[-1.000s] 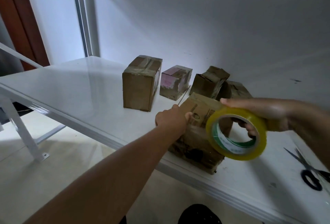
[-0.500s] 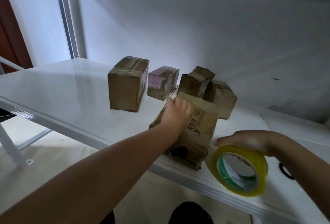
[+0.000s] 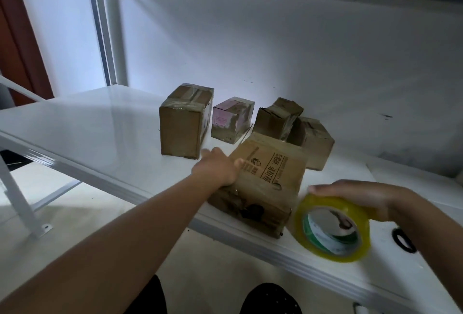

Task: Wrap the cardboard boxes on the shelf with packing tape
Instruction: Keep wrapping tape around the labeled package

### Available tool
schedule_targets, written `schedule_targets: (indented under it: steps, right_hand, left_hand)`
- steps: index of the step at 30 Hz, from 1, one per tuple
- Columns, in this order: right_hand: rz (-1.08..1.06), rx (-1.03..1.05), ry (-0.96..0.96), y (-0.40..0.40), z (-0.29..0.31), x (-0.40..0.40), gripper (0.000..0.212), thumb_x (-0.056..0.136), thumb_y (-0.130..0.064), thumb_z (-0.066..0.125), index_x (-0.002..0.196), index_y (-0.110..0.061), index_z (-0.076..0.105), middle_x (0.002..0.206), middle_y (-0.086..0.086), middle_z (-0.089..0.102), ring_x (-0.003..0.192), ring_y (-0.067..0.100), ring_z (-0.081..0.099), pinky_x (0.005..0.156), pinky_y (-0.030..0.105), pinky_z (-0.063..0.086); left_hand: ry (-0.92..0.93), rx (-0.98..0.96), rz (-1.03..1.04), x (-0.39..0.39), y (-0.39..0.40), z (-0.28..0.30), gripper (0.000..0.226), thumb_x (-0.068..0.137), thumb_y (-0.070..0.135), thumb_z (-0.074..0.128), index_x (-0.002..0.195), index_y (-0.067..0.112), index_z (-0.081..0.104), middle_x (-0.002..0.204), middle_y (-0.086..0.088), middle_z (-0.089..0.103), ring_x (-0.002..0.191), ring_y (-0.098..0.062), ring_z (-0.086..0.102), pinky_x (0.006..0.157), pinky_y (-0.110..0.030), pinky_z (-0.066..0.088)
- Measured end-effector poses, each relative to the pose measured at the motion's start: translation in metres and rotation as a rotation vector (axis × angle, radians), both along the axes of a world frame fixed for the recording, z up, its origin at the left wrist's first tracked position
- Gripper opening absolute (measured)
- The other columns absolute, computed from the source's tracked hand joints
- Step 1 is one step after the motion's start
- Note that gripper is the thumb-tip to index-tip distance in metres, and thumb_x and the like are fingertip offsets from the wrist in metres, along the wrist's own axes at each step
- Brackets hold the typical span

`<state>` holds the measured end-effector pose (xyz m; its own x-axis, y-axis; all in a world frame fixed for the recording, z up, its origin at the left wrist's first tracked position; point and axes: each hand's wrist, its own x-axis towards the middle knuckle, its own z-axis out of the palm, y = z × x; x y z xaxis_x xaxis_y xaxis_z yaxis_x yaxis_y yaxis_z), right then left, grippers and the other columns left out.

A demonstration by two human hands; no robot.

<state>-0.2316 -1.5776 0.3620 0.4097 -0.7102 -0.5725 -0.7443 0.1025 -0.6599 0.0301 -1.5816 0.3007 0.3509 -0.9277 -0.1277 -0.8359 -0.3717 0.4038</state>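
Tape roll: a yellow-tinted roll of packing tape (image 3: 332, 228) with a green core is held upright at the near right, just above the front lip of the white shelf (image 3: 95, 123), close beside the nearest box.
Right hand: the right hand (image 3: 358, 197) is curled over the top of the roll and grips it, the thumb lying forward along the rim; the fingers behind the roll are hidden.
Nearest box: a printed cardboard box (image 3: 265, 178) sits at the shelf's front edge, tipped so that its printed face slopes toward the camera; glossy film is already seen over that face.
Left hand: the left hand (image 3: 218, 168) is pressed against the box's left side, thumb on the printed face, steadying it; the far fingers cannot be seen, so whether they hook round the edge cannot be told.
Handling: the box is judged light and fairly stiff, though dented corners suggest it crushes easily. A hold across two opposite faces is advised, since taped faces will be slippery.
Scissors: a black loop handle (image 3: 403, 239) is seen past the right wrist.
Far boxes: a tall taped box (image 3: 183, 126), a pink-labelled box (image 3: 231, 119) and two crumpled boxes (image 3: 278, 119) (image 3: 313, 142) stand behind, near the back wall.
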Motion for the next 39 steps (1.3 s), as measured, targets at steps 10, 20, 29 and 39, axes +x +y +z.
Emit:
schedule_targets:
  steps: [10, 20, 29, 39]
  right_hand:
    - [-0.013, 0.037, -0.857, 0.008, 0.068, 0.064, 0.051, 0.041, -0.042, 0.093, 0.074, -0.011, 0.07, 0.056, 0.002, 0.058, 0.048, 0.013, 0.058, 0.049, 0.023, 0.052]
    - [-0.154, -0.009, -0.764, -0.005, 0.084, 0.13, 0.04, 0.062, -0.047, 0.07, 0.081, -0.013, 0.065, 0.062, 0.0, 0.064, 0.052, 0.011, 0.06, 0.057, 0.024, 0.056]
    - [-0.022, -0.012, -0.261, -0.002, 0.068, 0.116, 0.039, 0.067, -0.044, 0.068, 0.084, -0.008, 0.064, 0.054, 0.004, 0.058, 0.042, 0.013, 0.055, 0.044, 0.022, 0.048]
    - [-0.054, -0.1, -0.4, 0.01, -0.002, 0.118, 0.062, 0.05, -0.053, 0.074, 0.097, -0.013, 0.068, 0.082, 0.013, 0.073, 0.069, 0.02, 0.068, 0.066, 0.031, 0.058]
  left_hand:
    - [0.768, -0.32, -0.019, 0.027, -0.004, -0.012, 0.044, 0.099, 0.046, 0.04, 0.079, 0.011, 0.058, 0.085, -0.008, 0.061, 0.078, -0.022, 0.058, 0.08, -0.036, 0.045]
    - [0.392, -0.742, -0.407, 0.015, 0.035, 0.006, 0.12, 0.062, 0.057, 0.079, 0.146, 0.041, -0.005, 0.153, 0.007, 0.023, 0.134, -0.009, 0.031, 0.108, -0.034, 0.037]
    - [0.435, -0.608, -0.171, 0.033, 0.015, 0.01, 0.106, 0.07, 0.062, 0.069, 0.146, 0.036, 0.001, 0.139, 0.005, 0.049, 0.119, -0.024, 0.055, 0.095, -0.037, 0.044]
    - [0.13, 0.114, -0.571, 0.062, 0.025, 0.068, 0.111, 0.072, 0.02, 0.081, 0.147, 0.019, -0.001, 0.14, -0.005, 0.032, 0.125, -0.022, 0.039, 0.098, -0.03, 0.046]
